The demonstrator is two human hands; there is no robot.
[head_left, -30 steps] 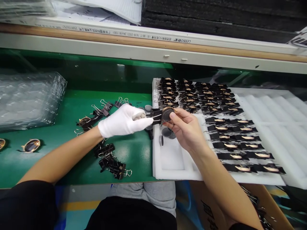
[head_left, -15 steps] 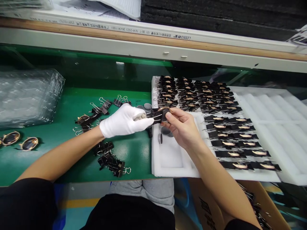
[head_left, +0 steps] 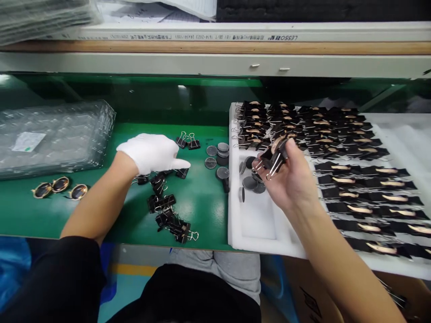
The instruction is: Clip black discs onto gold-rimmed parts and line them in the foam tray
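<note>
Right of centre in the frame, a black binder clip (head_left: 277, 159) with a gold-rimmed piece (head_left: 277, 144) is clamped by the fingers of the right hand (head_left: 293, 181), presumably light, stiffly sprung and best gripped by its body, while the fingers of the gloved left hand (head_left: 151, 153), left of centre, cannot be judged.

The surface (head_left: 208, 220) is smooth, glossy green; the white rectangular tray (head_left: 257, 220) matt, foam-like; the white glove (head_left: 148, 152) matt cloth; the black binder clips (head_left: 194, 144) have shiny metal wire loops.
</note>
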